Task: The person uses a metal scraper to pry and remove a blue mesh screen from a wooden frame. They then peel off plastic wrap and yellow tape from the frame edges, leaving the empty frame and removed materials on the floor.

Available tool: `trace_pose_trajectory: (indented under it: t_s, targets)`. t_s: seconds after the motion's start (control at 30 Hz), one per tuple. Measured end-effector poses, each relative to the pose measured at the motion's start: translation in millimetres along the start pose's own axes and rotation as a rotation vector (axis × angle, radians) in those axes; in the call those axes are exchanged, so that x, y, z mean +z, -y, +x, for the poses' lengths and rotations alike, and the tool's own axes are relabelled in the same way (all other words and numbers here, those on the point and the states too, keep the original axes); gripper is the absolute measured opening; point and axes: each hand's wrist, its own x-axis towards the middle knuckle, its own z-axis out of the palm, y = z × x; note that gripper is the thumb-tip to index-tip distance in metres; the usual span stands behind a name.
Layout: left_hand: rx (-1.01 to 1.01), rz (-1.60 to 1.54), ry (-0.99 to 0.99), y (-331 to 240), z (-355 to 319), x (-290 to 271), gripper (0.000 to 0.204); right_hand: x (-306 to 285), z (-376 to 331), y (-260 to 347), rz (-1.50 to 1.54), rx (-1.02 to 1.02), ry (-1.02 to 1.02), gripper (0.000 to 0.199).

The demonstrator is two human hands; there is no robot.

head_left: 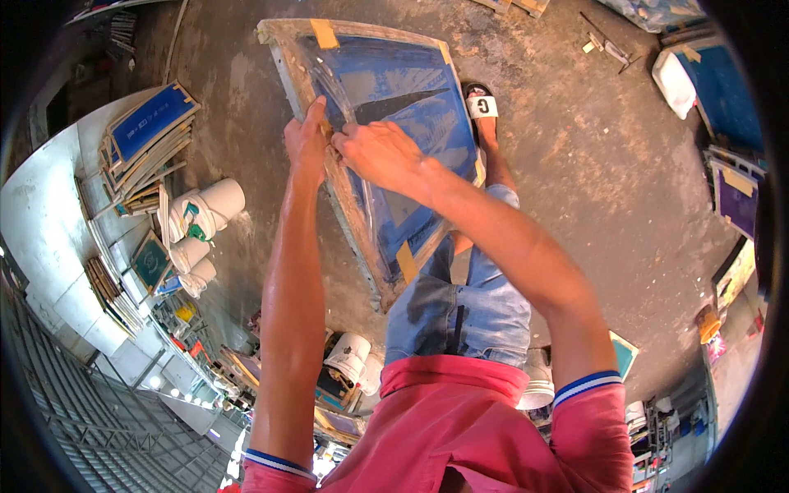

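Frame of worn wood stretched with blue mesh (403,78), four-sided, is held over the stained brown concrete floor (592,189) in front of the person. Its left rail is the long edge by both hands; patches of yellow tape (324,34) mark its border, and a glossy clear strip (364,195) runs inside that rail. The left hand (306,141) has its fingers closed around the rail. The right hand (380,154) meets it just beside, fingers curled in; their tips are hidden, so what they hold cannot be told.

The frame's lower corner comes close to the faded blue jeans (503,308), and its right edge passes by the foot in a black-and-white slide sandal (481,104), so the legs stand in the way there. Floor spreads widely to the right, as far as a white plastic jug (674,85). On the left, a narrower strip ends at white plastic buckets (223,203) and a stack of blue-topped framed screens (154,122).
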Motion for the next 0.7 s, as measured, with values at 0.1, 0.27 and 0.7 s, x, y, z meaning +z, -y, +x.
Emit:
trace_pose_trajectory:
  t_s: [0.1, 0.27, 0.7]
  targets:
    - [-0.03, -0.049, 0.015, -9, -7, 8, 0.034, -12, 20, -2, -0.193, -0.086, 0.13, 0.015]
    - [-0.05, -0.064, 0.039, -6, -7, 2, 0.047, -26, 36, 2, -0.364, -0.28, 0.299, 0.01]
    - [-0.014, 0.036, -0.028, 16, 6, -26, 0.045, 2, 46, -24, -0.093, -0.484, 0.178, 0.013]
